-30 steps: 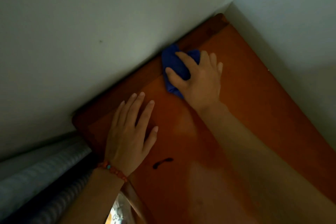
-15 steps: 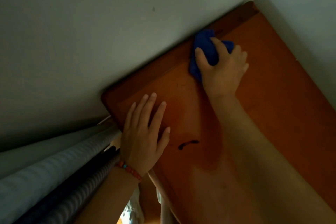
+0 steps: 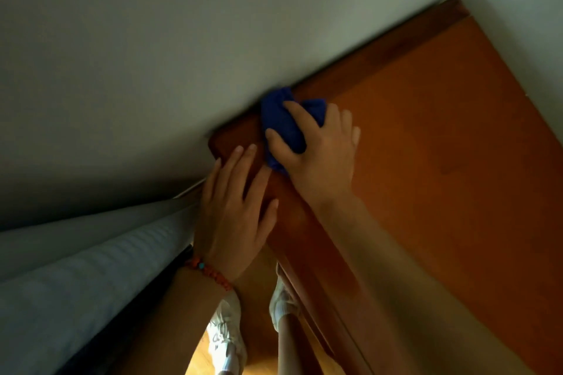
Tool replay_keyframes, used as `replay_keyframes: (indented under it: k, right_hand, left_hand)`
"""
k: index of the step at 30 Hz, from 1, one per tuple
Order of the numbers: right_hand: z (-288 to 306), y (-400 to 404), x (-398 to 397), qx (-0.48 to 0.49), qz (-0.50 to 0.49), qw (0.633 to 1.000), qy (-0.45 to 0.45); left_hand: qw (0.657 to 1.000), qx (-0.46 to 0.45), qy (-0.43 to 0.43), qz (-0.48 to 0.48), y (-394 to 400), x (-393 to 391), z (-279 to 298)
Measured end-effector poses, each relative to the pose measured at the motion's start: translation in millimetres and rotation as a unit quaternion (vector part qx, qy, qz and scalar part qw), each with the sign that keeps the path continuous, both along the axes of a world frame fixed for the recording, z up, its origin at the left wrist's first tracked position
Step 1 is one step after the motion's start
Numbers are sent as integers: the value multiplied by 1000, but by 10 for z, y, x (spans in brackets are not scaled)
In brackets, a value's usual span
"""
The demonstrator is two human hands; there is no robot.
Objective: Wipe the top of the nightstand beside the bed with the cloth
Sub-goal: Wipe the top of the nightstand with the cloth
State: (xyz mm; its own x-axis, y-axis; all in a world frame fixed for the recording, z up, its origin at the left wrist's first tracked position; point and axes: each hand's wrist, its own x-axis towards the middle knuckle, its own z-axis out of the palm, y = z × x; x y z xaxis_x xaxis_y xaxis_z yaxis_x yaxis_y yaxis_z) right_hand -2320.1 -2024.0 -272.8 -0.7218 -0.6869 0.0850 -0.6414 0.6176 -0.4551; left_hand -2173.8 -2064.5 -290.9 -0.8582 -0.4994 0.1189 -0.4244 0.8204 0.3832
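- Because the rear strip along the wall [image 3: 152, 39] is being wiped, the blue cloth [image 3: 281, 122] is bunched at about 11 o'clock on the nightstand top [image 3: 441, 161], pressed right against the wall at the back edge.
- The cloth is gripped by the right hand [image 3: 320, 149]: the thumb and index finger are curled over the wad, the other fingers lie across its far side, and the palm bears down, which is judged to keep pressure on the wood.
- The right forearm is stretched from about 5 o'clock toward the back edge, wrist low over the surface.
- The left hand [image 3: 234, 216] is laid flat near the 9 o'clock corner, fingers straight and slightly spread, nothing held; it is judged to serve as a brace for the lean forward.
- A red beaded bracelet [image 3: 210, 271] is worn on the left wrist.
- The two hands are just beside each other, the left fingertips near the cloth's lower edge; whether they touch it cannot be told.
- The bed's pale ribbed bedding [image 3: 76, 268] is seen at 8 o'clock, touching the left hand's outer side.
- White sneakers [image 3: 225, 329] are seen on the floor at 6 o'clock.
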Motion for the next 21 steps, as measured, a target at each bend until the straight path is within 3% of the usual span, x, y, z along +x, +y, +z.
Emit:
replay_keyframes:
  k: [3,8,12,14,19,21]
  right_hand:
    - [1,21,-68,8,45,998,34]
    - [-24,-68,134,-22,-129,991,-24]
    - [-15,-138,464,4,46,999,1]
    - [-11,-109,376,9,74,997,20]
    - [7,-77,294,8,-121,992,-25]
    - [24,-59,445,8,-67,998,2]
  left_hand:
    - [1000,-1,-5,10,-53,136,12]
    - [999,7,4,34,-172,286,43]
    - [999,0,-1,51,-273,408,36]
    - [999,2,-1,54,-288,472,44]
    - [999,-7,-1,46,-333,626,85]
    - [999,-9,-5,44,-331,661,88]
